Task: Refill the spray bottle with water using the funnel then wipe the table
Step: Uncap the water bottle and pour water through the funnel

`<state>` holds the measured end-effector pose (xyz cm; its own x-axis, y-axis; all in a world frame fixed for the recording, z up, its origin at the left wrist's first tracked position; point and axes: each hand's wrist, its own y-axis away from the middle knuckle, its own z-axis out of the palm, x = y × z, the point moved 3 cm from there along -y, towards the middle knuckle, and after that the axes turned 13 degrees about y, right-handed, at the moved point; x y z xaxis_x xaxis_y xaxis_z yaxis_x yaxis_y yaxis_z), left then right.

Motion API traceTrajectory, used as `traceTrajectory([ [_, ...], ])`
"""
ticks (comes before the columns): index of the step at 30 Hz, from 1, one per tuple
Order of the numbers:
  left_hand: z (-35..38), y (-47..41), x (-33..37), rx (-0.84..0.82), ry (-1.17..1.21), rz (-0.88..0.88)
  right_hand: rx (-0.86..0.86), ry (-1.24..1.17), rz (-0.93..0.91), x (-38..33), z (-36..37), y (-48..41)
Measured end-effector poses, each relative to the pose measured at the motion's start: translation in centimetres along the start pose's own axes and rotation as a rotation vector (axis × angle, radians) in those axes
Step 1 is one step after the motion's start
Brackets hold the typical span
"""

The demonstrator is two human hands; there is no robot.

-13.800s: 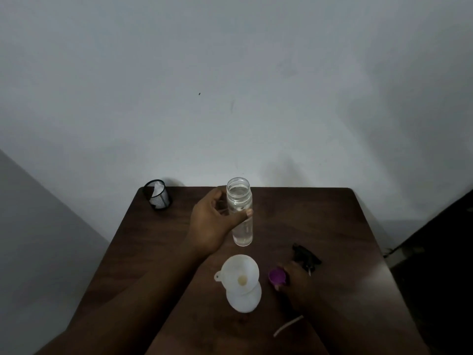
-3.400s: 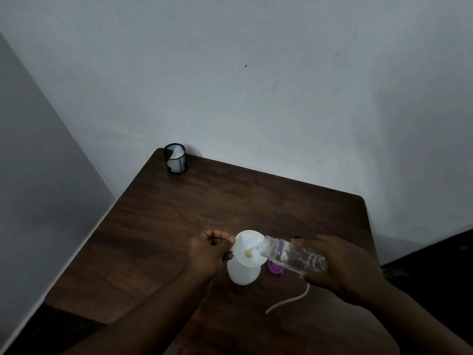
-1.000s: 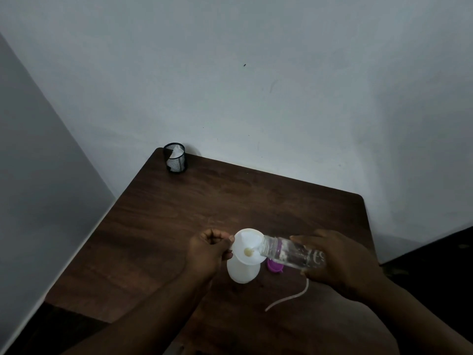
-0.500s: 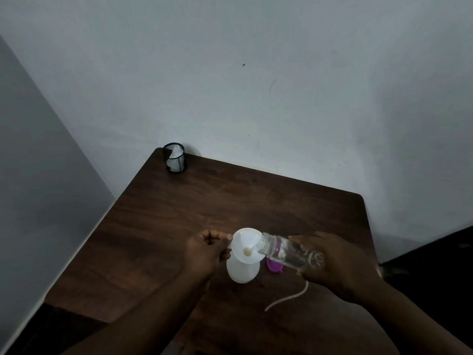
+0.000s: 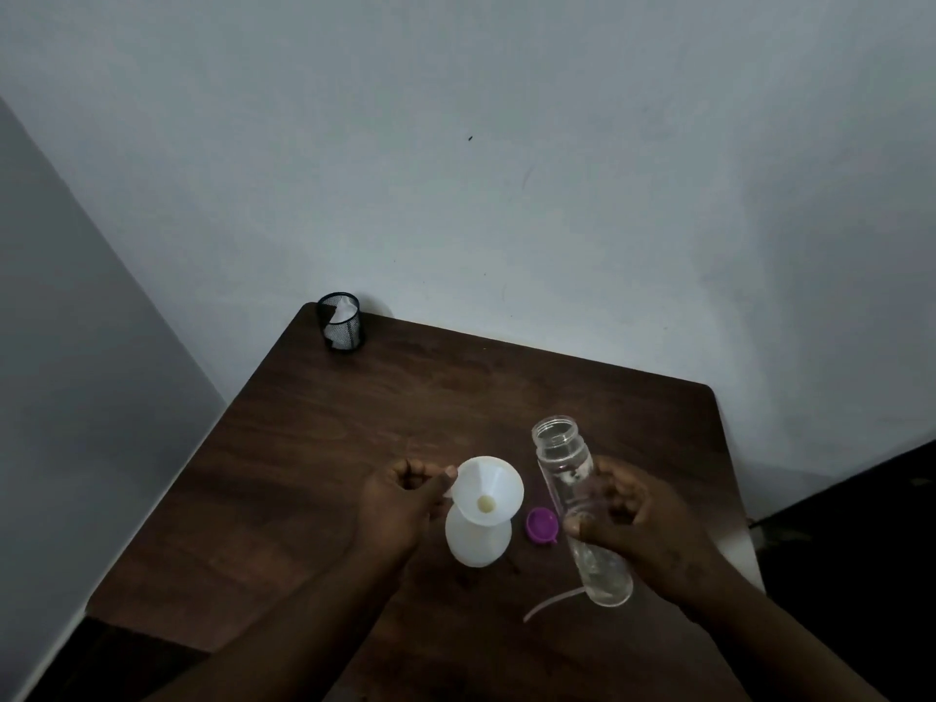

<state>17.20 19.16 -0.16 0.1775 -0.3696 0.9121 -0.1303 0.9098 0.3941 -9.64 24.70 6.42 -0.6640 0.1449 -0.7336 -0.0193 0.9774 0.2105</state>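
A white funnel (image 5: pixel 487 487) sits in the neck of the white spray bottle (image 5: pixel 477 543), which stands on the brown table (image 5: pixel 314 448). My left hand (image 5: pixel 400 504) pinches the funnel's left rim. My right hand (image 5: pixel 643 524) grips a clear water bottle (image 5: pixel 567 463), held nearly upright to the right of the funnel with its open mouth up and a little water at its bottom. A purple cap (image 5: pixel 542 524) lies between the two bottles. A thin white tube (image 5: pixel 549 602) lies on the table below the clear bottle.
A black mesh cup (image 5: pixel 339 321) with something white inside stands at the table's far left corner, against the pale wall. The table's right edge runs close by my right wrist, with dark floor beyond it.
My right hand has swung the clear bottle up from its tilted pouring position over the funnel to nearly upright, away to the right. My left hand has stayed on the funnel rim.
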Motion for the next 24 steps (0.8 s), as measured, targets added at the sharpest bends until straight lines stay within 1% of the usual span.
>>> traceTrajectory([
  [2,0.0,0.0,0.1,-0.003,-0.042,0.037,-0.002,-0.092,0.001,-0.1,0.2,0.1],
  [4,-0.1,0.2,0.5,0.012,-0.113,0.11,0.006,-0.144,0.002,-0.2,0.3,0.3],
  [5,-0.1,0.4,0.8,0.023,-0.182,0.194,0.009,-0.173,0.001,-0.3,0.4,0.4],
  [8,0.7,2.3,2.7,0.045,-0.537,0.619,0.036,-0.223,-0.002,-0.4,0.6,0.6],
  [9,1.3,3.2,3.3,0.01,-0.583,0.709,0.047,-0.241,-0.006,-0.4,0.6,0.7],
  [10,2.0,4.3,3.8,-0.069,-0.586,0.732,0.056,-0.253,-0.01,-0.2,0.7,0.7],
  [11,2.9,5.5,4.1,-0.168,-0.558,0.718,0.062,-0.266,-0.008,-0.2,0.7,0.9],
  [13,4.5,7.6,3.8,-0.362,-0.493,0.626,0.061,-0.289,-0.011,-0.2,0.8,1.3],
  [15,5.9,9.0,2.9,-0.47,-0.438,0.566,0.076,-0.299,0.0,0.2,1.1,1.6],
  [18,7.3,9.7,1.4,-0.538,-0.383,0.479,0.104,-0.34,0.034,1.6,1.6,2.3],
  [21,8.0,9.8,0.7,-0.544,-0.386,0.411,0.13,-0.367,0.059,2.7,2.0,3.2],
  [24,8.6,10.1,-0.3,-0.57,-0.314,0.358,0.138,-0.362,0.061,3.6,2.7,4.0],
])
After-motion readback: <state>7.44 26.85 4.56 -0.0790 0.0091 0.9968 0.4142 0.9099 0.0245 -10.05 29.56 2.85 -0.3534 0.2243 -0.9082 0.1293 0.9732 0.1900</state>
